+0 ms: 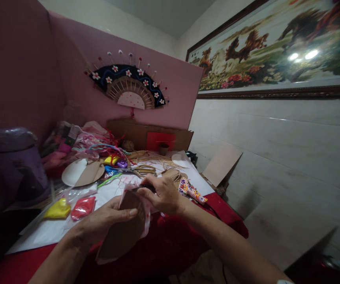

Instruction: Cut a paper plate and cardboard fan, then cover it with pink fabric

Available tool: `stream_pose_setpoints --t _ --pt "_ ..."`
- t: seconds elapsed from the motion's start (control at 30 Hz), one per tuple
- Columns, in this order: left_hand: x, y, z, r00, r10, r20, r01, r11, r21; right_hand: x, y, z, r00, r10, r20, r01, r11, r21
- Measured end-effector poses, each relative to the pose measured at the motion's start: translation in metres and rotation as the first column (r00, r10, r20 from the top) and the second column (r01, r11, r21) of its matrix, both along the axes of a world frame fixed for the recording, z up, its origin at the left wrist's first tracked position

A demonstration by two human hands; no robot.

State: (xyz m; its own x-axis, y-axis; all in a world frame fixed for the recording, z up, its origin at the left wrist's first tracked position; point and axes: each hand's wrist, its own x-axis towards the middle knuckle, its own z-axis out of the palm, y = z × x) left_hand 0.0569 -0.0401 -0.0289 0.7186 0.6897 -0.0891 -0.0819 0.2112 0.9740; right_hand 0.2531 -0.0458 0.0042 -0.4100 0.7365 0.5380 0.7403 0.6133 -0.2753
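My left hand (107, 215) grips a brown cardboard piece (125, 232) with a curved edge, thumb flat on its face. Pink paper or cloth with red spots (147, 221) backs the cardboard and sticks out past its edge. At the upper end of that edge, my right hand (162, 193) is closed round a small dark object (146, 187), mostly hidden by the fingers, so its kind is unclear. Just beyond my right hand lies a pink glue gun with a flower pattern (192, 191).
White paper covers a red-clothed table (229, 213). Yellow (57, 209) and red clay packets (83, 208), a round disc (82, 173), pliers (144, 170), thin sticks and tangled yarn lie about. A purple canister (18, 169) stands left; a decorated fan (128, 81) hangs on the pink board behind.
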Motion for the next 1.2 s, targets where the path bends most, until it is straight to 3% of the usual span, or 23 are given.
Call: stream_pose_setpoints --t 0.6,0.8,1.0,1.2 --pt "0.000 0.000 -0.002 1.000 0.001 -0.002 -0.001 1.000 -0.024 -0.006 0.000 -0.009 1.000 -0.004 -0.018 0.005 0.999 0.044" --pt "0.000 -0.002 0.000 1.000 0.016 0.003 -0.016 0.999 -0.031 -0.004 0.000 -0.008 0.998 0.021 -0.057 -0.021 1.000 -0.004" --pt "0.001 -0.002 0.000 0.999 -0.025 0.022 0.025 0.999 -0.024 -0.007 0.002 -0.005 1.000 0.007 0.008 -0.008 1.000 0.018" --pt "0.001 0.000 -0.002 1.000 0.026 0.003 -0.025 0.998 -0.050 -0.007 0.003 -0.006 1.000 0.010 -0.004 -0.010 1.000 0.026"
